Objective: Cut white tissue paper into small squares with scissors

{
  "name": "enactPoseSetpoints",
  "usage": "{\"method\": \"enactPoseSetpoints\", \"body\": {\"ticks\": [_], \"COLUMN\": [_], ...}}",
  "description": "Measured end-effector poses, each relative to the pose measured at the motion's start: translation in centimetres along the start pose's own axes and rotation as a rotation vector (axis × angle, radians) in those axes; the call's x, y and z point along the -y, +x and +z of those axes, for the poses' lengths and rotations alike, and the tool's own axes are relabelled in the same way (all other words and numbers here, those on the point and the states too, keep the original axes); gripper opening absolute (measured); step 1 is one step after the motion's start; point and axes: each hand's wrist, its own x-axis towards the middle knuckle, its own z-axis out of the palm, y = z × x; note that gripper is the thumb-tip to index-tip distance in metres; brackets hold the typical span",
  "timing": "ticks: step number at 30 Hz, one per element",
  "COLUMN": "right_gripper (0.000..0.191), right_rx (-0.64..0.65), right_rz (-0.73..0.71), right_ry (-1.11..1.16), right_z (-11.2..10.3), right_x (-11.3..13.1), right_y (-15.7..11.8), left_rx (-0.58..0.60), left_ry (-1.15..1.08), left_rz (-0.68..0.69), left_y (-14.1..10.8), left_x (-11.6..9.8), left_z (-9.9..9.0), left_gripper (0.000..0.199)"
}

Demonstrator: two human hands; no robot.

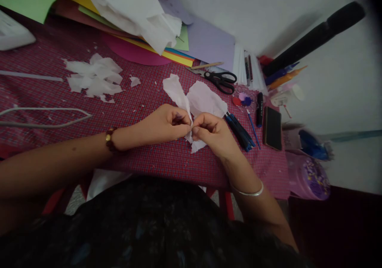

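Both hands meet at the middle of the table, pinching a strip of white tissue paper (176, 90). My left hand (167, 124) is closed on it from the left, thumb against the fingers. From the right, my right hand (213, 132) pinches the same paper with thumb and forefinger. The strip's upper end stands above the fingertips, and a torn lower end hangs under them. Just behind my right hand lies a larger rounded piece of white tissue (207, 98). A heap of torn white tissue pieces (94, 77) lies to the left, beside a small scrap (135, 81).
Black-handled scissors (222, 80), a blue-black stapler-like tool (240, 132), a paintbrush (253, 128), a black marker (260, 109) and a phone (272, 128) lie to the right. Coloured paper sheets (209, 41) are stacked at the back. A white wire loop (44, 117) lies left.
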Motion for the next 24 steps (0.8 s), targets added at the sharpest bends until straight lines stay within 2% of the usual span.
{"method": "enactPoseSetpoints", "body": {"ticks": [24], "right_gripper": [0.011], "right_rx": [0.022], "right_rz": [-0.009], "right_ry": [-0.054], "right_z": [-0.11], "right_x": [0.11], "right_y": [0.07], "left_rx": [-0.030], "left_ry": [0.047], "left_rz": [0.029], "left_y": [0.00], "left_x": [0.12], "left_z": [0.20], "left_gripper": [0.011]}}
